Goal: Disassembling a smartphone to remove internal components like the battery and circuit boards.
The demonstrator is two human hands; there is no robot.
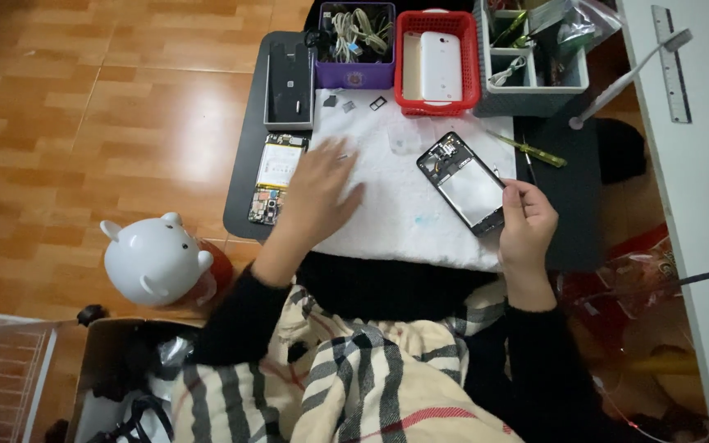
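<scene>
So the person's right hand [527, 220] was closed around the lower right corner of a stripped phone frame [463, 182], thumb on top near the edge, holding it down at a slant on the white towel [404, 205]. The frame was basically an empty black shell with a pale inside, and it reached up and to the left from that hand, toward the middle of the towel.

The left hand [317, 197] was open and flat, fingers spread, palm down over the towel's left edge, gripping nothing as far as the view showed. It looked a bit blurred. Just to its left, partly off the towel on the dark table [248, 164], lay an opened phone body with its battery and board [275, 177] showing. So the frame sat well apart from the left hand, and right in the right one.

A thin screwdriver with a green-yellow handle [535, 151] lay just above the right hand, beside the frame's top corner. A few small parts [354, 104] sat near the towel's top edge. Behind that were a black tray [289, 80], a purple box of cables [356, 45], a red basket with white phone covers [436, 61] and a grey organiser bin [531, 70].
</scene>
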